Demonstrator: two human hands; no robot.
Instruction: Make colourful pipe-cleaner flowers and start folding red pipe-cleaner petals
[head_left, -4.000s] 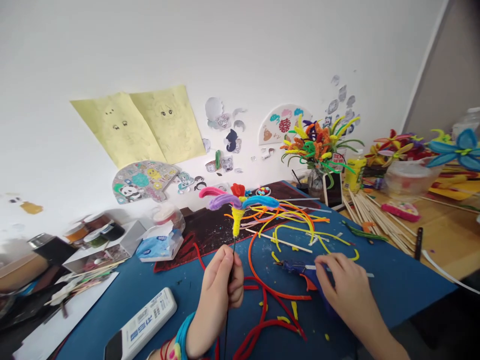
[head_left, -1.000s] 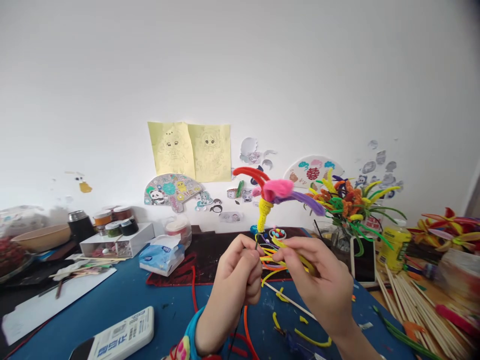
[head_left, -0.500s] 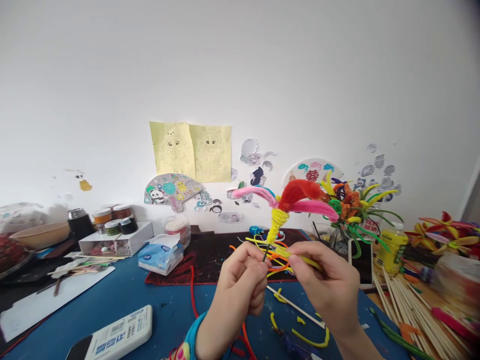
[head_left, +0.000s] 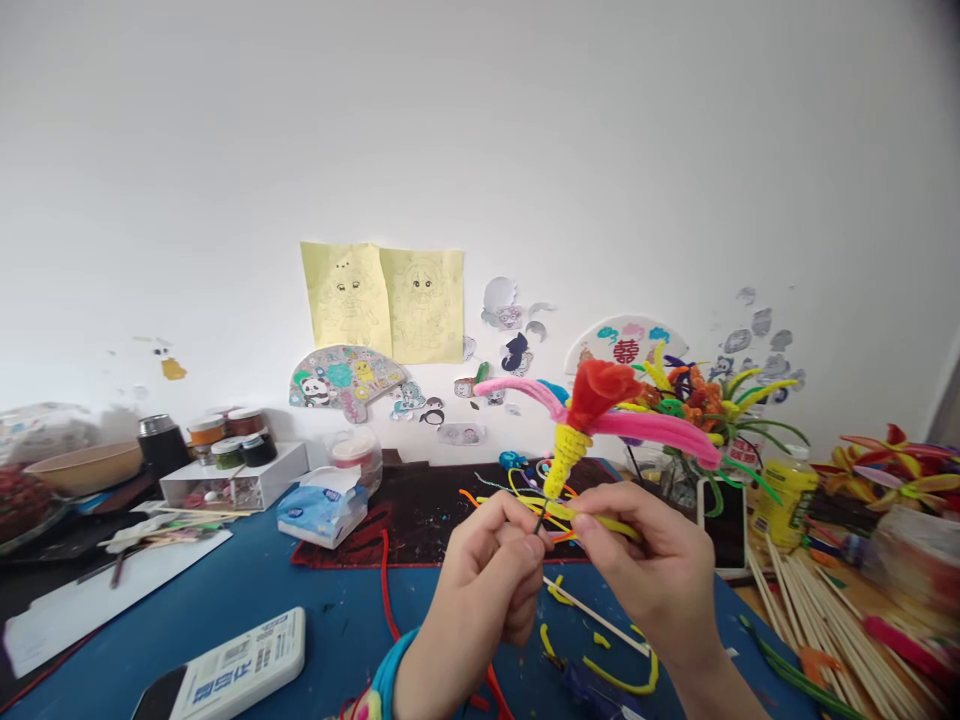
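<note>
A pipe-cleaner flower [head_left: 598, 398] with red and pink petals stands upright over my hands, its base wound in yellow. My left hand [head_left: 491, 565] is closed, pinching the thin dark stem [head_left: 541, 516] just under the yellow wrapping. Between thumb and fingers of my right hand [head_left: 652, 560] is a yellow pipe cleaner [head_left: 611, 526]; it runs left to the flower's base. The tail of that strip is partly hidden by my right hand. Behind the hands, more coloured pipe cleaners lie on a dark mat [head_left: 420, 500].
A tissue pack [head_left: 321, 508] and a white phone-like case [head_left: 255, 660] lie on the left. At right are wooden sticks [head_left: 832, 620], a yellow bottle [head_left: 784, 495] and a vase of pipe-cleaner flowers [head_left: 682, 470]. Yellow scraps [head_left: 619, 680] and pliers-like handles [head_left: 592, 690] lie in front.
The flower has turned on its stem, so the red petal now faces me and a pink one reaches further right. My left hand has shifted slightly right.
</note>
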